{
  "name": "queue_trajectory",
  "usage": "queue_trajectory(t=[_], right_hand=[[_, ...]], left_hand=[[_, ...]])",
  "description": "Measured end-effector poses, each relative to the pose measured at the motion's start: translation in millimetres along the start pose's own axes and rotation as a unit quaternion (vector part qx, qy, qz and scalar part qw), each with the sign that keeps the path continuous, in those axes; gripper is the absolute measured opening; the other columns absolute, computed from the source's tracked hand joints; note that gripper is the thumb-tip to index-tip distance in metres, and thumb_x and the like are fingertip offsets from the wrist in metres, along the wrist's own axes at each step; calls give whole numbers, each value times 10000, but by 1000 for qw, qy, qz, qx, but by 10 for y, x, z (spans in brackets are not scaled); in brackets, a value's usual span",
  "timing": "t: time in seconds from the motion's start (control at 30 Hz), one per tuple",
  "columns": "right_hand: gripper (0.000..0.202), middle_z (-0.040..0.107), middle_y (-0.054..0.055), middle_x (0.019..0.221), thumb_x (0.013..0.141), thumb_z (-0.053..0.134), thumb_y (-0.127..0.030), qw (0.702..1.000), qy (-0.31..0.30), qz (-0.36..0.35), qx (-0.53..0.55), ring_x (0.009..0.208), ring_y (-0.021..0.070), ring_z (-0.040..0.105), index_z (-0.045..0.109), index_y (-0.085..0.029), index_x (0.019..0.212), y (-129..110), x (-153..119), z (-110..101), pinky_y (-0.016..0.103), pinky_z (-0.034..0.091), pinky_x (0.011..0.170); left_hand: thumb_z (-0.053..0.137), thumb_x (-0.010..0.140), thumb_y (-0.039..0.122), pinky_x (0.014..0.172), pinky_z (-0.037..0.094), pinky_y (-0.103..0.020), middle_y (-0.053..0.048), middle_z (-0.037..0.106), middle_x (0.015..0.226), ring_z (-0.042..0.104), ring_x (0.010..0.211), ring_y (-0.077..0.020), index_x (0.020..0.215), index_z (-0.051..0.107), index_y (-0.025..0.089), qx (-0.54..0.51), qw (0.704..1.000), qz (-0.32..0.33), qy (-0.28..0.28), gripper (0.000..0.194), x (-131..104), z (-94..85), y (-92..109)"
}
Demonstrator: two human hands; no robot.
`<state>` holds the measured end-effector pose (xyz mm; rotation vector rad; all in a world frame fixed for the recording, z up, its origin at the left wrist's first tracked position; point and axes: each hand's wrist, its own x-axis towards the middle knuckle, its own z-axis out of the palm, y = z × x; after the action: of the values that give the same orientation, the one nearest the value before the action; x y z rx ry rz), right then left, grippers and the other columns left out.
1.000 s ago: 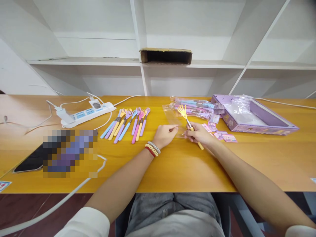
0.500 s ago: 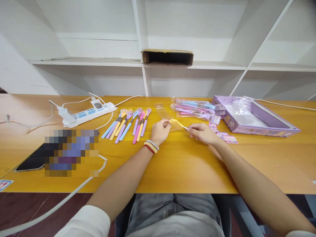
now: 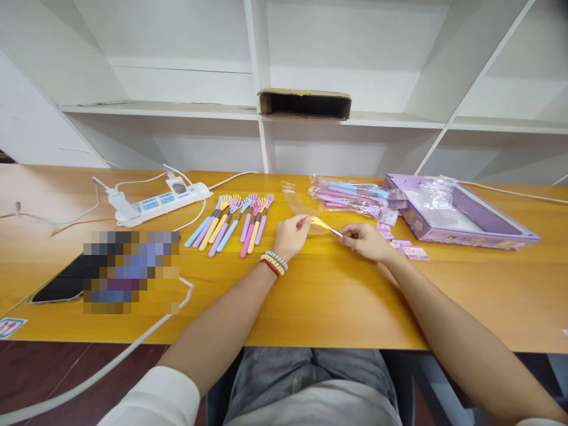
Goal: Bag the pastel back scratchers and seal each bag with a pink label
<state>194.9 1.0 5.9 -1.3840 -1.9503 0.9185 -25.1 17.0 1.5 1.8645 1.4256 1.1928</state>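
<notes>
My left hand [image 3: 291, 236], with coil bracelets at its wrist, pinches the claw end of a yellow back scratcher [image 3: 320, 223]. My right hand [image 3: 364, 241] is closed around the other end; a short length of metal rod shows between, and the handle is hidden in the fingers. Behind the hands a clear plastic sleeve [image 3: 293, 198] lies on the table, partly covered by my left hand. Left of my hands, several back scratchers [image 3: 231, 225] in blue, yellow, purple and pink lie in a fanned row, claws pointing away from me.
Bagged back scratchers [image 3: 350, 194] lie at the back right, with small printed cards [image 3: 415, 252] in front. A purple box [image 3: 479, 236] holds clear plastic. Leftward are a power strip [image 3: 164, 204] with cables and a dark flat device [image 3: 57, 284]. A cardboard box [image 3: 306, 106] sits on the shelf.
More of the metal rod shows between the yellow claw and my right hand, which has shifted slightly right. Both hands keep their hold; the whole view has shifted a little.
</notes>
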Motion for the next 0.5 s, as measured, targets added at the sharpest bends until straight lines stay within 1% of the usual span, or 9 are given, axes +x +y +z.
queue_trajectory(t=[0.2,0.33,0.4,0.47,0.5], right_hand=[[232,515,-30,546,744,529,-368,1000,-4,-6,-12,451,84,426,621,-172,825,-47,-20,18,208,296,423],[250,503,-30,543,758,518,-381,1000,-4,-14,-26,456,86,417,626,-169,833,-27,-18,3,213,290,433],[247,510,-27,551,759,518,-377,999,-2,-20,-40,470,88,420,629,-168,831,-23,-18,-1,215,295,445],[238,532,-19,571,757,520,-367,998,4,-28,-56,486,91,428,632,-167,820,-28,-19,2,217,301,458],[232,540,-17,577,755,521,-361,997,7,-32,-64,491,92,431,634,-166,811,-34,-20,6,217,302,462]], left_hand=[[461,843,325,793,493,-252,-67,675,978,632,836,-140,1157,560,157,8,1000,22,-13,370,-43,34,16],[461,841,339,805,478,-273,-45,670,978,624,822,-147,1244,473,201,54,996,52,-54,426,-113,42,43],[480,829,357,806,472,-290,-47,658,1005,620,818,-154,1277,423,213,65,993,55,-77,474,-146,55,60],[507,813,373,821,463,-302,-55,649,1021,618,832,-156,1321,343,212,37,994,43,-91,557,-160,83,80],[515,808,376,825,461,-304,-59,649,1012,618,837,-155,1346,284,206,1,996,24,-91,610,-157,101,91]])
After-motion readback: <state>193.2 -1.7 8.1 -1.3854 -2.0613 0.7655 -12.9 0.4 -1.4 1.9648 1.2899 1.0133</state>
